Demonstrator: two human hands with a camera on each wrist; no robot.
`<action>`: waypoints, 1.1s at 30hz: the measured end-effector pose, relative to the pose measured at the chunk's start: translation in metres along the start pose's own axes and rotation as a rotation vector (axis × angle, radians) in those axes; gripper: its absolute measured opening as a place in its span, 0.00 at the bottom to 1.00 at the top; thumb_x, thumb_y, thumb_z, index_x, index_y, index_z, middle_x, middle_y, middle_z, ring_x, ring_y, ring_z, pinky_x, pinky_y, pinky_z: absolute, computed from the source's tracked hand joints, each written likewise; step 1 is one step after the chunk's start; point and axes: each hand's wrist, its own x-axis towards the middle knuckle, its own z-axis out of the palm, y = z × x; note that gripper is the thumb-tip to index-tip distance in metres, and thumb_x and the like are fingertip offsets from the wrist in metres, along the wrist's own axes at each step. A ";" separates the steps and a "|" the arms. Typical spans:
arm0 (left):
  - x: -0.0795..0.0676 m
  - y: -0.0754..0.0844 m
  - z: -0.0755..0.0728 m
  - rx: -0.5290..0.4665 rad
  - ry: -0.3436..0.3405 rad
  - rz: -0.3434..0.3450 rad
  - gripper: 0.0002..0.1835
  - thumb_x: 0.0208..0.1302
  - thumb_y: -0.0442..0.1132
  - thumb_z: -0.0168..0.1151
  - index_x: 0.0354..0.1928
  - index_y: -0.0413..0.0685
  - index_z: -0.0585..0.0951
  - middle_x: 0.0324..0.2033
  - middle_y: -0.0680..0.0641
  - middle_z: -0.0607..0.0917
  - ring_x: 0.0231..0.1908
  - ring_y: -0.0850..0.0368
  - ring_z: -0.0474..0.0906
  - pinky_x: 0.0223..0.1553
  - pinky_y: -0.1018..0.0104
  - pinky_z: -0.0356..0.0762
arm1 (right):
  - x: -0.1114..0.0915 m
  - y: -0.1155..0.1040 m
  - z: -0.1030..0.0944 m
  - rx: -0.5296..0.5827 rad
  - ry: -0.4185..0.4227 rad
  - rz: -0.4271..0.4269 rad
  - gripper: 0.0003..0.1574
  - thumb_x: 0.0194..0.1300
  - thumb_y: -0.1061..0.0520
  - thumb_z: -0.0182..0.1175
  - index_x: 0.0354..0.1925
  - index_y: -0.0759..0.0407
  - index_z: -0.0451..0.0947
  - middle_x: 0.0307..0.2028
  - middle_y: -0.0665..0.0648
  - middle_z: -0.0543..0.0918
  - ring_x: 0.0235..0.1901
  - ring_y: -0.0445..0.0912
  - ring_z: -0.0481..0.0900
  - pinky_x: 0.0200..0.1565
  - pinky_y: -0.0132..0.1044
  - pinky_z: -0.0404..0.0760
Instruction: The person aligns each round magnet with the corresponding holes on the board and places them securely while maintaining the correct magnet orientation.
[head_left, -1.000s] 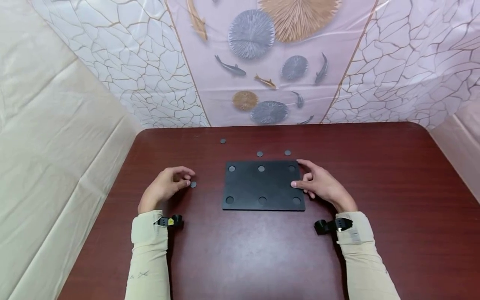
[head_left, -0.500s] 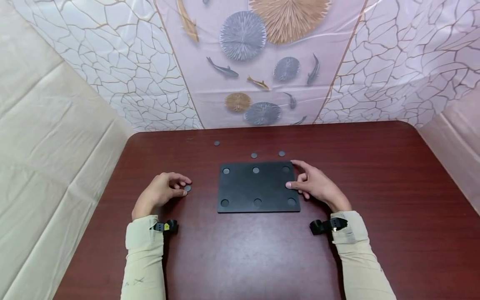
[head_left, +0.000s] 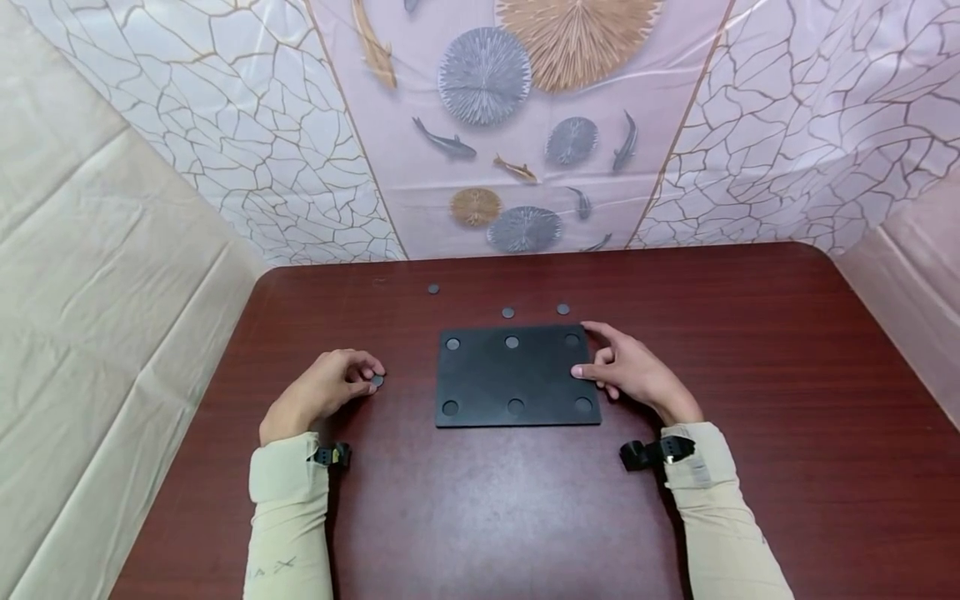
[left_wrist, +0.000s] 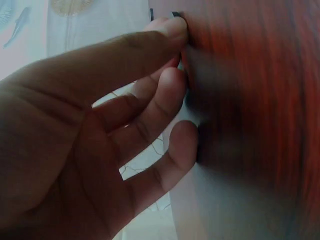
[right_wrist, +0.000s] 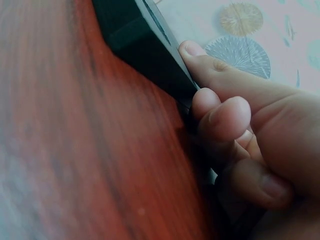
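Note:
A flat black board point(head_left: 517, 375) with several round recesses lies on the table. Two recesses on its far side look lighter grey; whether discs fill them, I cannot tell. My right hand point(head_left: 637, 371) grips the board's right edge, thumb on top and index finger at the far corner. In the right wrist view, the board's side point(right_wrist: 150, 65) meets the fingers. Left of the board, my left hand point(head_left: 322, 387) pinches a small grey disc point(head_left: 378, 381) between thumb and index finger, at the tabletop. Only a dark sliver of the disc point(left_wrist: 175, 14) shows past the thumb in the left wrist view.
Beyond the board lie three loose grey discs: a left one point(head_left: 433, 289), a middle one point(head_left: 508, 312) and a right one point(head_left: 563, 309). The dark red table point(head_left: 480, 508) ends at a patterned curtain point(head_left: 517, 192) behind. A pale cloth point(head_left: 97, 333) hangs at the left.
My left index finger has come down to the disc, and thumb and finger now pinch it. The right hand stays on the board. The head view has shifted slightly.

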 end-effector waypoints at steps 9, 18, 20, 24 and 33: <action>0.002 0.001 0.000 0.027 -0.019 0.036 0.04 0.74 0.30 0.65 0.46 0.41 0.84 0.40 0.47 0.85 0.39 0.54 0.81 0.46 0.57 0.80 | 0.000 0.001 -0.001 0.005 0.004 0.005 0.56 0.69 0.54 0.73 0.83 0.57 0.52 0.18 0.53 0.75 0.13 0.49 0.75 0.38 0.38 0.82; 0.001 0.004 0.000 0.041 0.017 0.004 0.06 0.74 0.31 0.64 0.49 0.40 0.84 0.39 0.48 0.84 0.39 0.55 0.80 0.45 0.58 0.79 | 0.001 0.000 -0.001 0.003 0.002 0.008 0.56 0.69 0.55 0.73 0.83 0.57 0.52 0.18 0.53 0.75 0.13 0.48 0.74 0.36 0.38 0.82; 0.001 0.005 0.000 0.046 0.025 -0.001 0.06 0.74 0.32 0.64 0.49 0.41 0.84 0.39 0.48 0.84 0.40 0.55 0.81 0.45 0.58 0.79 | 0.001 0.000 -0.001 0.003 0.001 0.010 0.56 0.70 0.55 0.73 0.83 0.57 0.52 0.18 0.53 0.75 0.13 0.48 0.74 0.36 0.38 0.82; 0.001 0.007 -0.001 0.054 0.038 -0.007 0.07 0.73 0.33 0.64 0.49 0.43 0.85 0.40 0.49 0.85 0.41 0.54 0.82 0.46 0.57 0.79 | 0.001 0.000 -0.001 0.001 -0.003 0.009 0.56 0.70 0.54 0.73 0.83 0.57 0.52 0.18 0.53 0.75 0.13 0.48 0.74 0.37 0.38 0.83; 0.001 0.015 -0.001 0.070 0.079 0.004 0.07 0.70 0.34 0.66 0.47 0.46 0.84 0.39 0.50 0.85 0.41 0.55 0.82 0.46 0.56 0.79 | 0.001 0.000 -0.001 -0.003 0.000 0.008 0.55 0.70 0.56 0.73 0.83 0.57 0.53 0.19 0.52 0.75 0.13 0.48 0.75 0.38 0.38 0.83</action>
